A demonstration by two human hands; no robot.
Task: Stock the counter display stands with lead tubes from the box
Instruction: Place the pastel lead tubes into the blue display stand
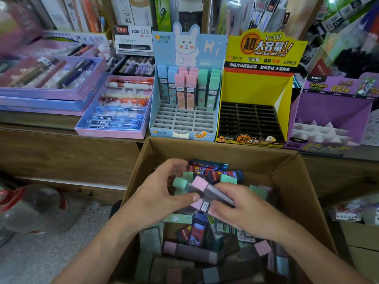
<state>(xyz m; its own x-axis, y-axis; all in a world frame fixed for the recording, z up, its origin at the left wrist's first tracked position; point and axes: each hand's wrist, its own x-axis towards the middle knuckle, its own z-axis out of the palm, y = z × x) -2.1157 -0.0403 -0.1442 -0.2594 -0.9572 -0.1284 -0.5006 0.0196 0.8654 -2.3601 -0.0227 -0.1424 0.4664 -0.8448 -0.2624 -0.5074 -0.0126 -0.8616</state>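
A brown cardboard box [291, 181] below the counter holds several loose lead tubes with pink, green, blue and dark caps. Both hands are inside it. My left hand [162, 193] grips a small bundle of lead tubes [198, 186] with pink and green caps, thumb pressed on it. My right hand [240, 208] holds the same bundle from the right side. On the counter stand a light blue rabbit display stand [185, 121] with its back rows filled with tubes, a yellow display stand [257, 91] with bare black slots, and a purple display stand [332, 111].
Left of the stands lie a pink tray of pens [114, 111] and purple pen boxes [47, 83]. Packaged stationery hangs behind the counter. A clear jar with a red lid [28, 203] sits on the floor at left. Another cardboard box [361, 238] is at right.
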